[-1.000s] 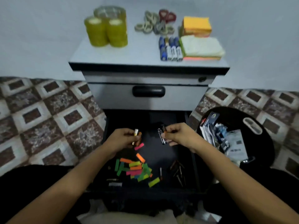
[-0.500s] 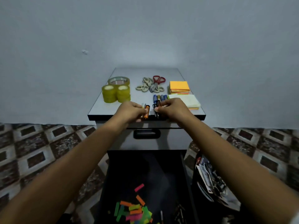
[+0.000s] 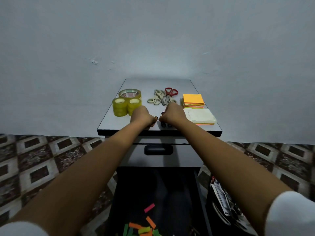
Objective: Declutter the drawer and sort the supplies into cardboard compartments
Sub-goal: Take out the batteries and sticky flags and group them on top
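Observation:
Both of my hands rest on the front of the grey cabinet top [image 3: 109, 123]. My left hand [image 3: 142, 117] is curled around small batteries, an orange-tipped end showing at its fingertips. My right hand [image 3: 172, 114] is curled over dark batteries [image 3: 163, 124] whose ends poke out beneath it onto the top. The two hands almost touch. Below, the black drawer [image 3: 136, 193] stands open with coloured paper strips [image 3: 143, 227] lying in it. No cardboard compartments are in view.
On the cabinet top are yellow tape rolls [image 3: 119, 107] at the left, scissors [image 3: 160, 98] in the middle, an orange sticky-note pad [image 3: 193, 99] and a pale pad [image 3: 199, 115] at the right. The upper drawer's handle [image 3: 158, 149] is shut. A black bag of packets [image 3: 221, 201] sits right of the drawer.
Both hands rose from the open drawer with batteries to the cabinet top, then moved a little further onto it and lowered. The camera tilted up.

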A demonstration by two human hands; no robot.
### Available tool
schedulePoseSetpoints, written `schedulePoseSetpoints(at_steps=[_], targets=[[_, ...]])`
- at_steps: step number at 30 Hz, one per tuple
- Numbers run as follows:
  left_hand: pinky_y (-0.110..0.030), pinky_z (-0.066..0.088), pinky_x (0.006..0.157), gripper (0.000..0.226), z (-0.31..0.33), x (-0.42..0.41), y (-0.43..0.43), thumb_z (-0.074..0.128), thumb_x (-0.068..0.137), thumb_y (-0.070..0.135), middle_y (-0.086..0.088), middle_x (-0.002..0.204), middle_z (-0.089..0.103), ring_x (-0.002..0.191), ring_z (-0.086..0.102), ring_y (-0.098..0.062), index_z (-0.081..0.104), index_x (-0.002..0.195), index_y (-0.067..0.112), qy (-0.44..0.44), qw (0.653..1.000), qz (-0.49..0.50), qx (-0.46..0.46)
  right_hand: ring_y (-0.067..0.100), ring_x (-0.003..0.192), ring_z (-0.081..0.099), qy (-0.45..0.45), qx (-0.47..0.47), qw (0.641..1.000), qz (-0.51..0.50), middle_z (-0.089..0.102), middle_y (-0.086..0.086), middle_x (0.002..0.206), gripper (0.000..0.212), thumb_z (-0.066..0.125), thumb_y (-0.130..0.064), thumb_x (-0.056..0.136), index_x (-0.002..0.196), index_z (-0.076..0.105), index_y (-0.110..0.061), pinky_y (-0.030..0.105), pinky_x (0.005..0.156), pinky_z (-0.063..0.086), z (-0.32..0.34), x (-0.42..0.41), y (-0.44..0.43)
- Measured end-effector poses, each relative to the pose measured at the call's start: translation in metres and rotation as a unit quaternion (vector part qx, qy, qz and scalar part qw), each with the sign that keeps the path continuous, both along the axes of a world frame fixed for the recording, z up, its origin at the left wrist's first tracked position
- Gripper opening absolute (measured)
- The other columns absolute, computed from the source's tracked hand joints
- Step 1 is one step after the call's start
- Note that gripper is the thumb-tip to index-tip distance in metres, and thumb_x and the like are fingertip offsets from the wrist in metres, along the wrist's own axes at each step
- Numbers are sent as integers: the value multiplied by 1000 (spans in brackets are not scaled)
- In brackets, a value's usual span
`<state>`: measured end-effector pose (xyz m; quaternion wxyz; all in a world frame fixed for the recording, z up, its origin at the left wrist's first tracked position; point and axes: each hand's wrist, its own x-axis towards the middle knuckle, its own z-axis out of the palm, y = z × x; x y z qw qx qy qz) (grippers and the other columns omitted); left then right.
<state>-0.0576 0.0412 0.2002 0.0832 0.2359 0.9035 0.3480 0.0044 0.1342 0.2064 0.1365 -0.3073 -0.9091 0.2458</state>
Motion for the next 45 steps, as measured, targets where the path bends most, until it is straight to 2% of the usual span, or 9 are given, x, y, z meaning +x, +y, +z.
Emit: schedulePoseSetpoints(at_steps=[3, 7, 13, 18, 23, 25, 29, 35, 45], targets=[[-33, 53, 72, 24, -3, -3, -5, 73, 79, 28, -13, 84, 72, 78, 69, -27, 55, 77, 12, 3, 999, -38, 3, 28, 98, 59, 15, 34, 999, 0, 61, 17, 100, 15, 63, -12, 82, 93, 58, -3, 26, 58, 35, -5, -1, 2], [-29, 49, 77, 43, -10, -10, -15, 71, 81, 32, -11, 104, 68, 92, 64, -23, 59, 114, 8, 25, 997, -71, 13, 27, 93, 58, 15, 67, 998, 11, 62, 17, 101, 20, 67, -14, 81, 95, 60, -1, 24, 60, 39, -11, 2, 5], [-29, 47, 73, 32, -17, -6, -14, 65, 85, 36, -10, 97, 68, 89, 63, -21, 64, 101, 9, 82, 995, -62, -2, 28, 98, 59, 13, 116, 992, 47, 64, 17, 104, 25, 63, -21, 86, 101, 65, -1, 30, 74, 44, -13, 9, 5], [-31, 45, 72, 30, -18, -4, -9, 60, 89, 34, -12, 99, 67, 92, 61, -25, 64, 101, 7, 102, 994, -34, -14, 24, 91, 61, 11, 129, 986, 103, 68, 15, 99, 27, 56, -24, 91, 100, 71, -2, 25, 68, 40, -12, 22, 7], [-23, 45, 64, 24, -15, -5, -18, 54, 92, 24, -7, 93, 65, 77, 60, -17, 61, 110, 10, 60, 996, -62, 38, 28, 112, 48, -26, 214, 959, 185, 58, 10, 117, 34, 57, -35, 90, 118, 64, -18, 35, 87, 44, -21, 38, 11], [-17, 42, 62, 24, -12, -6, -24, 57, 89, 18, -3, 88, 62, 74, 57, -12, 61, 112, 11, 38, 993, -103, 39, 29, 115, 44, -27, 237, 954, 184, 56, 7, 122, 36, 56, -37, 90, 123, 61, -22, 37, 88, 43, -26, 40, 10], [-26, 46, 80, 35, -15, -8, -32, 71, 80, 15, -2, 93, 60, 87, 57, -12, 63, 113, 14, 37, 985, -166, 21, 29, 116, 45, -1, 263, 953, 151, 57, 5, 124, 34, 51, -33, 93, 124, 59, -21, 38, 86, 42, -33, 41, 5], [-23, 42, 71, 30, -21, -7, -26, 71, 80, 15, -5, 94, 58, 81, 54, -14, 68, 110, 14, 121, 974, -191, 32, 27, 117, 45, 30, 254, 959, 118, 57, 4, 125, 33, 48, -32, 95, 124, 59, -19, 37, 85, 40, -45, 43, 0], [-19, 37, 70, 29, -25, -10, -24, 73, 79, 16, -8, 101, 60, 78, 53, -12, 69, 109, 14, 129, 974, -176, 54, 27, 112, 48, 41, 244, 963, 109, 60, 5, 121, 33, 49, -30, 95, 123, 61, -17, 37, 82, 40, -45, 40, -2]])
